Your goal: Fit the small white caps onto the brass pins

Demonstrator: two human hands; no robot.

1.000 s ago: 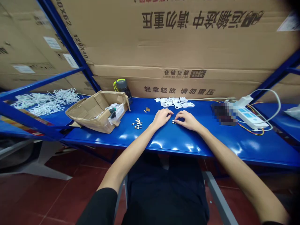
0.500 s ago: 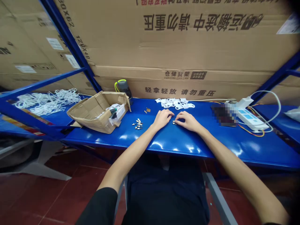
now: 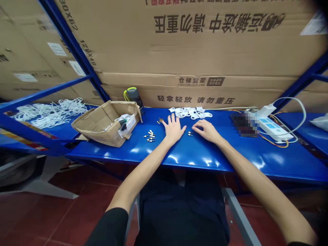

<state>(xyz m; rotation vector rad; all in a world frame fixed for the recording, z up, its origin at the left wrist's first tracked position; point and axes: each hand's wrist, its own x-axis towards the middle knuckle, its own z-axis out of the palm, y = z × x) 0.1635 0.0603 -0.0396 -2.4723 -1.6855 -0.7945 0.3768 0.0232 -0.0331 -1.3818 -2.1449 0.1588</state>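
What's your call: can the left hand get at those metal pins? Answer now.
Likely yes: the left hand lies on the blue bench beside the metal pins, only bare bench between them.

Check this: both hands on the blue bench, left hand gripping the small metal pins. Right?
Not quite: the left hand grips nothing; it lies open with fingers spread on the blue bench. The small metal pins lie loose on the bench between it and the right hand, as the head view shows. Both hands are on the bench, as you said.

Metal pins (image 3: 190, 134), glossy blue painted shelf (image 3: 200, 153)
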